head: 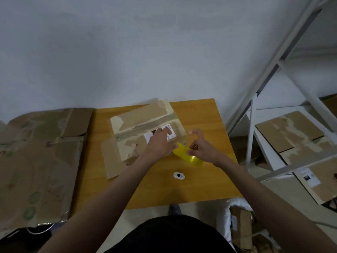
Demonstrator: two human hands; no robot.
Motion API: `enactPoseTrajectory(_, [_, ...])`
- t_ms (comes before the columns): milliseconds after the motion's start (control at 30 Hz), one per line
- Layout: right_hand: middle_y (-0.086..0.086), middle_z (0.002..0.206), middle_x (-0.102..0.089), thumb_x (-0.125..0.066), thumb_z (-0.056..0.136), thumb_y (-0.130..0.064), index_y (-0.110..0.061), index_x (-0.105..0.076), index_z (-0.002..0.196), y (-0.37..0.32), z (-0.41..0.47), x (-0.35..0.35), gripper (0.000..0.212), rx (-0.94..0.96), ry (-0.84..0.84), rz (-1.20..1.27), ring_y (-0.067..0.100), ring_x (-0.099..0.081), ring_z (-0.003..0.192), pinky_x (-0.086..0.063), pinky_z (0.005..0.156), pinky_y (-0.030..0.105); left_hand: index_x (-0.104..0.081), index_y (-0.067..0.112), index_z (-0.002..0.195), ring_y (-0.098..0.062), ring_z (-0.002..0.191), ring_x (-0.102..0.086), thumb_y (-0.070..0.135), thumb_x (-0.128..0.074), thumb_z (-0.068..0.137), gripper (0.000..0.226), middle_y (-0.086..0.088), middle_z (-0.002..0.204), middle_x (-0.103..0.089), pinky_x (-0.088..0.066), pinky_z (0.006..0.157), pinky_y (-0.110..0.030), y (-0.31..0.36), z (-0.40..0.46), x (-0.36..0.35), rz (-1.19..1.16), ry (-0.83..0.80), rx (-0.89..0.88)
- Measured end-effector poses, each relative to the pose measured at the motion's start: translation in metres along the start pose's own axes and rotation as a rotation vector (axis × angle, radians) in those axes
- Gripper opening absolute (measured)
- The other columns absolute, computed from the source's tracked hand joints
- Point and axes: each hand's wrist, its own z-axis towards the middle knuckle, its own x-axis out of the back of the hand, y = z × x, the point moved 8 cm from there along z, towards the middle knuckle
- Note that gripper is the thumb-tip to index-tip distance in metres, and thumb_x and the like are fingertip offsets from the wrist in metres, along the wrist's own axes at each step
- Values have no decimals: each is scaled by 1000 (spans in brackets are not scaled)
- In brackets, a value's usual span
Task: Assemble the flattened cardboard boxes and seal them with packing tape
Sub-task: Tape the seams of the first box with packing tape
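Now | box (145,128) on bench (200,179), left hand (160,143) flat on top, steadying it | right hand (202,147) grips yellow tape roll (187,155) at box's edge, apparently drawing out a strip.

A cardboard box (145,130) sits toward the back of the surface (200,183), with a tape roll (187,156) just to its right and a small tag (179,175) in front. Flattened cardboard sheets (38,161) lie left of the surface; a shelf rack (259,128) holding more cardboard (291,132) stands to the right.
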Motion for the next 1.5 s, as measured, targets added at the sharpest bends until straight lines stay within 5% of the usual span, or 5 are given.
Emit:
enactPoseTrajectory(200, [4, 62, -37, -65, 90, -6, -13, -35, 112, 76, 18, -15, 38, -186, -6, -300, 18, -32, 47, -21, 47, 32, -62, 18, 114, -19, 106, -53, 34, -65, 91, 28, -2, 118, -54, -44, 83, -33, -21, -7, -5, 76, 5, 23])
enactPoseTrajectory(500, [0, 76, -40, -73, 84, -10, -18, -35, 87, 141, 29, -52, 39, -245, -120, -689, 19, -38, 63, -30, 58, 36, -66, 18, 110, -19, 93, -58, 27, -62, 91, 21, -1, 111, -55, -52, 80, -35, -83, -27, 14, 102, 104, 134])
enactPoseTrajectory(867, [8, 107, -61, -70, 91, -18, -14, -46, 120, 159, 33, -79, 37, -306, -271, -678, 23, -57, 81, -41, 63, 36, -67, 17, 113, -17, 100, -61, 25, -60, 96, 19, 0, 111, -60, -47, 79, -27, -151, -45, 38, 133, 251, 245])
enactPoseTrajectory(1100, [-3, 70, -45, -55, 90, -22, -20, -41, 75, 28, 64, -28, 20, 40, 325, -292, 17, -43, 61, -30, 51, 33, -66, 17, 118, -20, 107, -59, 13, -49, 102, 24, 0, 122, -57, -51, 84, -34, -182, -55, 51, 44, 375, 361])
enactPoseTrajectory(1500, [1, 128, -60, -49, 98, -15, -15, -66, 123, -120, 125, -195, 30, 620, -264, -663, 25, -51, 114, -46, 93, 44, -55, 19, 117, -18, 88, -61, 28, -84, 77, 50, 0, 101, -63, -54, 73, -35, -223, -68, 31, -252, 343, 506])
